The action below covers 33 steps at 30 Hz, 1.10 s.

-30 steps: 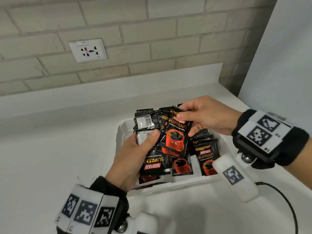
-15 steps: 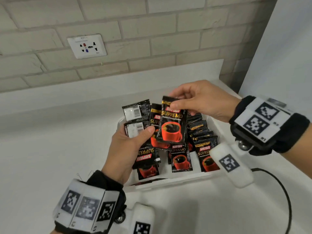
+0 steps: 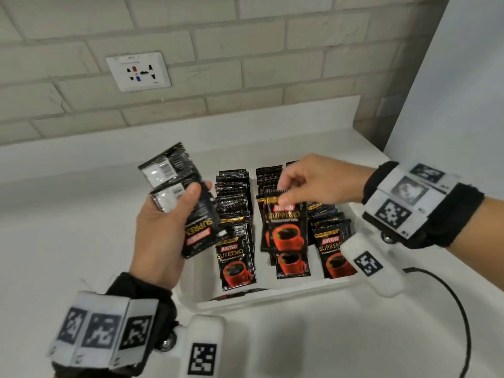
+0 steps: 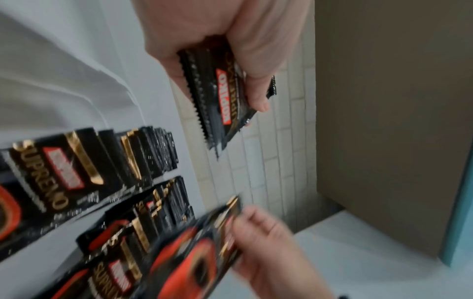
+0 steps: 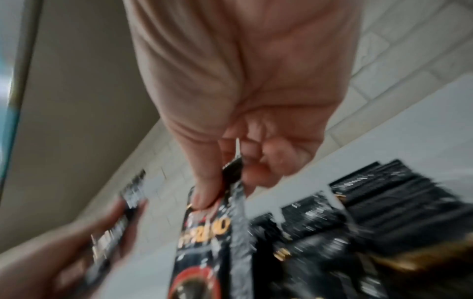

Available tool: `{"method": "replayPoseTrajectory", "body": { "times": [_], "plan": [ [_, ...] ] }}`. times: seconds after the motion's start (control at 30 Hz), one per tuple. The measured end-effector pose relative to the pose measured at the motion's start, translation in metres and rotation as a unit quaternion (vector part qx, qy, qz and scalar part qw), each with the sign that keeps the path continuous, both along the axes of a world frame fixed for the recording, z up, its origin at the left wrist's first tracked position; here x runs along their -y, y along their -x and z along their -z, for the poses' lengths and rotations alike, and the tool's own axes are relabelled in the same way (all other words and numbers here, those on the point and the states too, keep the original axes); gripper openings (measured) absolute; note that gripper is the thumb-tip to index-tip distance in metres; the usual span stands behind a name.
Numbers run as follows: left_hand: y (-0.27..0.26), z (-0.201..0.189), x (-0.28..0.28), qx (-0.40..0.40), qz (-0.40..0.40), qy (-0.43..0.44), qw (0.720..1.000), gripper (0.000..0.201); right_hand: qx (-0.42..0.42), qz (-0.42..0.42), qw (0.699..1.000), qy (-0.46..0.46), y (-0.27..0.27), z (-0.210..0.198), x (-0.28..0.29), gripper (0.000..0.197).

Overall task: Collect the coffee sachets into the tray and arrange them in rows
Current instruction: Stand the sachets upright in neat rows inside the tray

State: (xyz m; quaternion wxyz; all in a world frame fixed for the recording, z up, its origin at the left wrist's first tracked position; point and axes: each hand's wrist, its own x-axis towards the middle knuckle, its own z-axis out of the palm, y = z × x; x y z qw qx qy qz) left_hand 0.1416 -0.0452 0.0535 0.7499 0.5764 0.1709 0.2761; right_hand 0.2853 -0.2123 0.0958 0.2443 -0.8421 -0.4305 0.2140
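Observation:
A white tray on the counter holds three rows of black coffee sachets with a red cup on the front: left row, middle row and right row. My left hand grips a small stack of sachets, held left of the tray and above the counter, their backs up. My right hand pinches the top edge of a single sachet upright over the middle row. In the wrist views I see the held stack and the pinched sachet, blurred.
A brick wall with a white socket plate runs behind the counter. A white panel stands at the right. A black cable curves over the counter to the right of the tray.
My right hand has carried the single sachet from the left hand's stack down over the middle row. The left hand has moved left and up with its stack.

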Motion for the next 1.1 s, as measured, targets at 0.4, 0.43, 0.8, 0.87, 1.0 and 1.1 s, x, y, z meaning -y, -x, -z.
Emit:
{"method": "replayPoseTrajectory", "body": {
  "times": [0.4,0.43,0.8,0.87,1.0,1.1],
  "plan": [
    [0.012,-0.004,-0.004,0.01,-0.002,0.011,1.0,0.022,0.205,-0.113,0.948,0.216,0.011,0.042,-0.023,0.031],
    [0.012,-0.004,-0.004,0.01,-0.002,0.012,1.0,0.022,0.219,-0.108,0.948,0.206,0.011,0.042,-0.024,0.031],
    [0.014,-0.003,0.004,0.004,0.014,0.019,1.0,0.046,0.246,-0.091,0.942,0.212,0.017,0.043,-0.022,0.014],
    [0.014,0.0,0.006,-0.002,0.018,0.022,1.0,0.039,0.266,-0.086,0.931,0.237,0.019,0.04,-0.021,0.029],
    [0.014,0.003,0.007,-0.019,0.021,0.035,0.999,0.026,0.32,-0.09,0.903,0.272,0.025,0.04,-0.022,0.042],
    [0.015,0.005,0.007,-0.033,0.027,0.046,0.998,0.031,0.331,-0.08,0.896,0.284,0.026,0.04,-0.022,0.046]
  ]
}}
